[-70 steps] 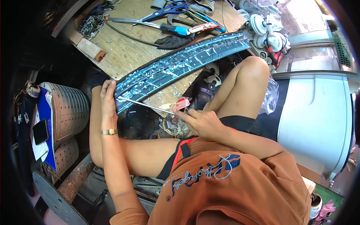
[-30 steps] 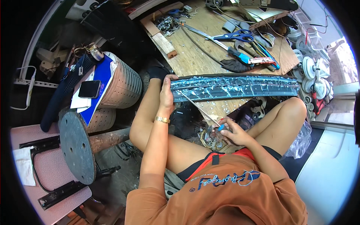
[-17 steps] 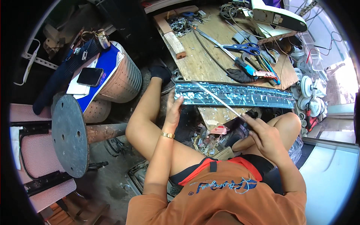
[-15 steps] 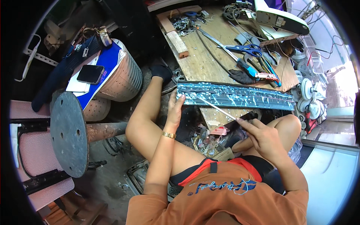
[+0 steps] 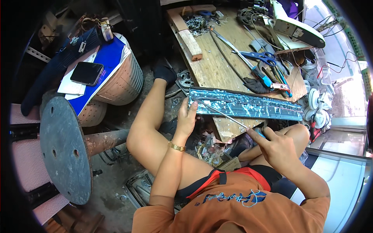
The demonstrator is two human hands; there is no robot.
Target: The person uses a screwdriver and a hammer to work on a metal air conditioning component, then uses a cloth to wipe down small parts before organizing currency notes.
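Observation:
A long dark ribbed strip [image 5: 256, 105], covered in bluish crumpled film and shiny flakes, lies crosswise over the near edge of the plywood tabletop [image 5: 229, 73]. My left hand [image 5: 187, 118] is closed on the strip's left end, with its thumb on the front face. My right hand [image 5: 274, 145] grips a blue-handled screwdriver, index finger along the long thin shaft [image 5: 225, 115]. The shaft slants up to the left end of the strip, close to my left thumb; whether its tip touches the film is too small to tell. Small scraps lie on the plywood below the strip.
The tabletop carries scissors [image 5: 264, 58], pliers, other hand tools, metal bits [image 5: 200, 23] and a white machine part [image 5: 299, 33]. Left: drums [image 5: 120, 89] with a phone [image 5: 87, 73] and a round steel plate [image 5: 62, 151]. Right: white wheels [image 5: 316, 105]. Debris lies below.
The view has shifted, and the strip now lies more level, its right end lower. My right hand and the screwdriver have moved right. My left hand still grips the left end.

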